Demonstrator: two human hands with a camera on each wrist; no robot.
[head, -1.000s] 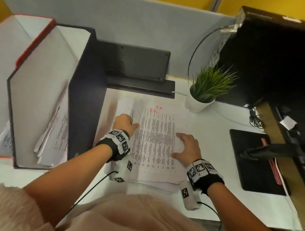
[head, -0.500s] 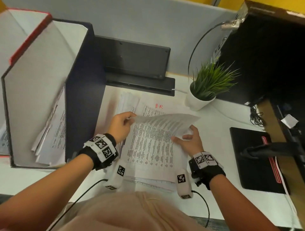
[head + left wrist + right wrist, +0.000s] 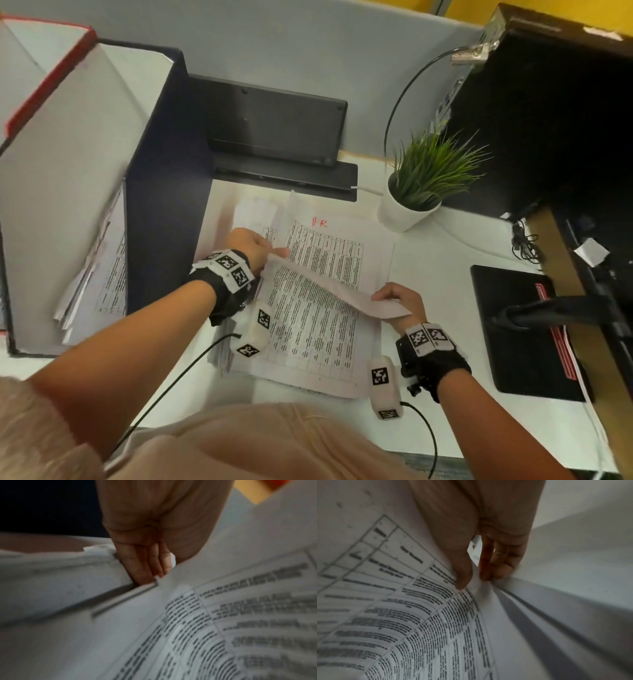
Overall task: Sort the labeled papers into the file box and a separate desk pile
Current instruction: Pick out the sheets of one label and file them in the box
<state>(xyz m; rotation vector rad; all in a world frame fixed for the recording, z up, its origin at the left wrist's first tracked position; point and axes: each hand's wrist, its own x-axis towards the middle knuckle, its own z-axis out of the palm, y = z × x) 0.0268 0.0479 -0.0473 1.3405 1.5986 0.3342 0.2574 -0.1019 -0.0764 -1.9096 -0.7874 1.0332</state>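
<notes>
A stack of printed papers (image 3: 318, 335) lies on the white desk, its top page marked "H.R" in red (image 3: 318, 222). One sheet (image 3: 329, 287) is raised above the stack and sags between my hands. My left hand (image 3: 274, 251) grips its left edge, and the left wrist view shows my curled fingers (image 3: 142, 568) at the edge of the sheet (image 3: 223, 615). My right hand (image 3: 383, 298) pinches the right edge; in the right wrist view the thumb (image 3: 462, 577) presses the sheet (image 3: 402, 601) against the fingers. The dark blue file box (image 3: 164, 188) stands at the left with papers (image 3: 102, 274) inside.
A red-edged box (image 3: 41, 85) stands behind the file box. A dark keyboard (image 3: 274, 126) leans against the partition at the back. A potted plant (image 3: 407, 205) sits right of the stack. A black monitor base (image 3: 524, 332) and monitor (image 3: 548, 120) fill the right side.
Both hands lay on the stack a second ago. They have since taken hold of the top sheet and lifted it; its right edge has come down towards me with the right hand.
</notes>
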